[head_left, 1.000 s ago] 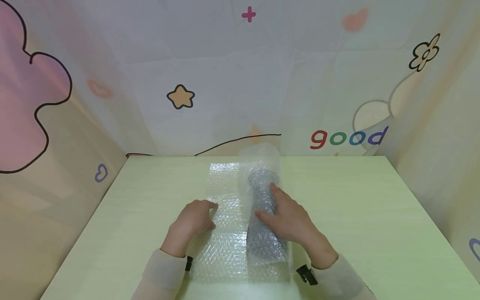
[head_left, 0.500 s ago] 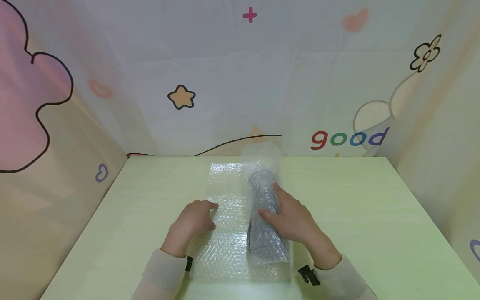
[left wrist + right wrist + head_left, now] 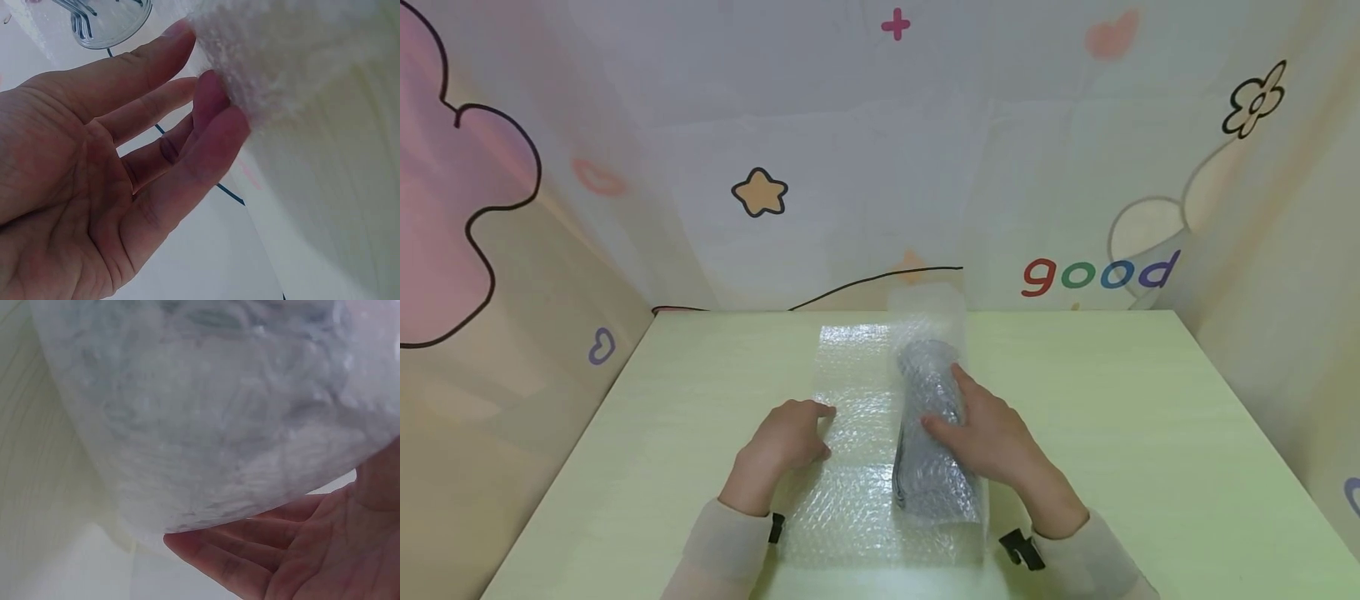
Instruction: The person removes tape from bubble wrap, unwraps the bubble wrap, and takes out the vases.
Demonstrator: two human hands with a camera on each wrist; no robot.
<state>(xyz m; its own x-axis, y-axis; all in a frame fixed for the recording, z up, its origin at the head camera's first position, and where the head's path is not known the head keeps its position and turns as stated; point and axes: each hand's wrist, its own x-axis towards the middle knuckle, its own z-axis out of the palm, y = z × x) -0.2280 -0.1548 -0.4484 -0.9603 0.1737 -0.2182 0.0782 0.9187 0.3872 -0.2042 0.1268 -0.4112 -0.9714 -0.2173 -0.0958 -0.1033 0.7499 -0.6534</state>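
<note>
Mid-surface, toward the near edge, right hand lies flat-fingered on the wrapped bundle while left hand pins the bubble wrap sheet (fingers relaxed); advisable: roll evenly, sheet kept taut.

Bright, even light (soft shadows); wrist views blurred close up.

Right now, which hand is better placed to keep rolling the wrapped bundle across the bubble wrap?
Right. The right hand already rests on the wrapped bundle. The left hand only touches the flat bubble wrap sheet beside it, likely steadying it.
</note>
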